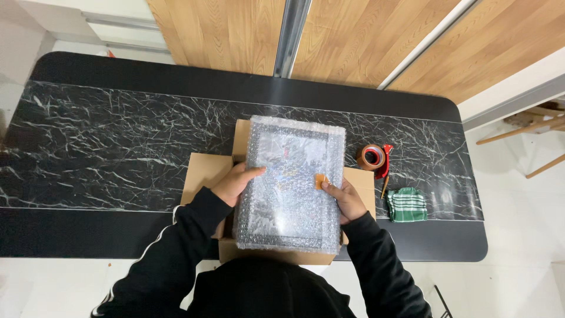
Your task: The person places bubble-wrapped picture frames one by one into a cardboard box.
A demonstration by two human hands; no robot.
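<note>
You're standing over a long black marble-look table [106,147] w/ white veining and rounded corners, running left to right across the view. Beyond its far edge: wood-plank floor [365,35] w/ metal strips crossing it. White floor near you and to the right; pale wooden chair legs [529,132] poke in at far right.

On the table just right of your work: a roll of brown tape [371,157] in a red dispenser, a thin pencil-like stick just near of it, then a folded green-and-white checked cloth [406,204] nearer you. All sit apart from the box, none in your way. Left half of the table holds nothing else visible.

Center, at the near edge: an open cardboard box [206,174], flaps spread left and right. Over it you hold a flat rectangular item wrapped in bubble wrap [291,182], a dark frame showing through; it covers most of the box opening. Can't tell if it rests on the box or hangs above.

Your left hand [235,184] grips the wrap's left edge, thumb on top. Your right hand [345,199] holds the right edge, thumb pressing by a small brown tape patch [321,181]. Both sleeves black.
</note>
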